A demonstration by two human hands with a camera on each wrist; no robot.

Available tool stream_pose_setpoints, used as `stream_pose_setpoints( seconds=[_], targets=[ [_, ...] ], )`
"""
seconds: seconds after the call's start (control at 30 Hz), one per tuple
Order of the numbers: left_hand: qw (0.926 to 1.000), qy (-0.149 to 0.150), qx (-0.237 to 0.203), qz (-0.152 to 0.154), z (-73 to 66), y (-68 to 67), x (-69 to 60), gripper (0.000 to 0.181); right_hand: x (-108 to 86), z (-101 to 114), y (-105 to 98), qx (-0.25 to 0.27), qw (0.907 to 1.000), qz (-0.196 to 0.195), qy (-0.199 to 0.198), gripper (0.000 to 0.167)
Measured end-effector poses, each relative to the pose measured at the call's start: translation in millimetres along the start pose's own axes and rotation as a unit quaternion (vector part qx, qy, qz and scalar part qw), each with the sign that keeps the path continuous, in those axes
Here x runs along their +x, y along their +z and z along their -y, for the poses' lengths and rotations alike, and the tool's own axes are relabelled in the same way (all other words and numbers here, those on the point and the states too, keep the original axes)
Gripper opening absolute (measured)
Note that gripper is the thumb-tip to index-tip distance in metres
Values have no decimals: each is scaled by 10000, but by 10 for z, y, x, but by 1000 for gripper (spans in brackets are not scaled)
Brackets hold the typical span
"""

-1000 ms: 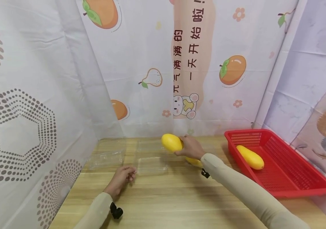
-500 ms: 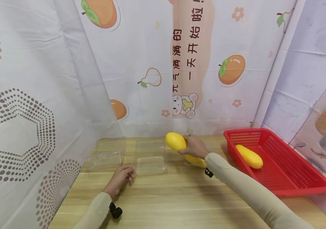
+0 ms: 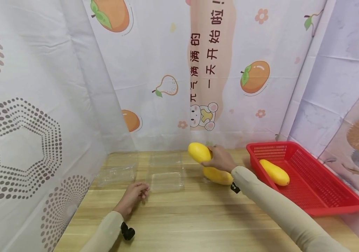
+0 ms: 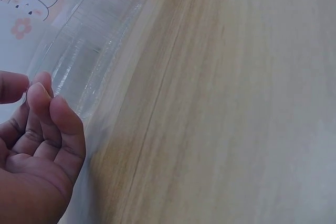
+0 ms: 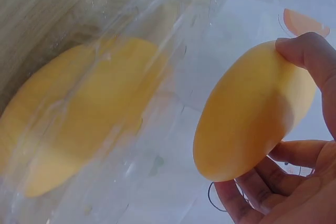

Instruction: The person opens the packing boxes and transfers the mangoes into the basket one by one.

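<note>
My right hand (image 3: pixel 219 159) grips a yellow oval fruit (image 3: pixel 199 152) above the clear containers at the back of the table. In the right wrist view, the thumb and fingers (image 5: pixel 302 153) hold that fruit (image 5: pixel 247 114) from both sides. A second yellow fruit (image 3: pixel 218 176) lies just below it; the right wrist view shows this fruit (image 5: pixel 84 108) behind clear plastic. The left hand (image 3: pixel 132 198) rests by a clear container (image 3: pixel 166 182), its fingers loosely curled with nothing between them; the left wrist view shows the same hand (image 4: pixel 44 145) beside clear plastic (image 4: pixel 86 56).
A red basket (image 3: pixel 324 212) stands at the right with one yellow fruit (image 3: pixel 275 172) in it. More clear containers (image 3: pixel 116 175) are at the left back of the wooden table (image 3: pixel 179 224). Printed curtains (image 3: pixel 154 115) hang behind and at both sides.
The right hand has moved right and slightly up with its fruit, uncovering more of the fruit below it. My left hand has stayed in place.
</note>
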State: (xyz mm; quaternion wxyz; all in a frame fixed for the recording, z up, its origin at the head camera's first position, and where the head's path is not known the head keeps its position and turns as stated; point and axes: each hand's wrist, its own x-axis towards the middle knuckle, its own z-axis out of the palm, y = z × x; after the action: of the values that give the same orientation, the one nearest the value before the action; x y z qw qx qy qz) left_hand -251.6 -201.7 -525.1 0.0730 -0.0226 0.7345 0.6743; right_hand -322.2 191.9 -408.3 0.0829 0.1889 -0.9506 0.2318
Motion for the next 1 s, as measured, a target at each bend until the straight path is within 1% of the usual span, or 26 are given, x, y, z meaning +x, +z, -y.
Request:
stream_pose_setpoints(
  seconds=[0.23,0.37,0.5,0.6,0.83,0.9,1.0],
  targets=[
    [10000,30,-3,41,23,1,13,27,-44,-95,-73,141,9999,-72,45,71],
    [10000,55,4,64,24,0,23,27,-79,-140,-101,115,9998,-113,111,66],
    [10000,54,12,70,22,-3,24,27,-99,-204,-108,112,9998,-131,94,66],
    [10000,61,26,64,18,-4,19,27,-103,-253,-127,220,9996,-146,96,66],
    [10000,30,0,36,12,1,28,26,-107,-337,-246,563,9982,-141,175,58],
    [10000,25,13,43,2,2,21,26,-119,-367,-287,551,9982,-142,209,58],
    [10000,-1,18,45,-9,1,9,26,-141,-421,-345,443,9986,-179,234,64]
  ],
)
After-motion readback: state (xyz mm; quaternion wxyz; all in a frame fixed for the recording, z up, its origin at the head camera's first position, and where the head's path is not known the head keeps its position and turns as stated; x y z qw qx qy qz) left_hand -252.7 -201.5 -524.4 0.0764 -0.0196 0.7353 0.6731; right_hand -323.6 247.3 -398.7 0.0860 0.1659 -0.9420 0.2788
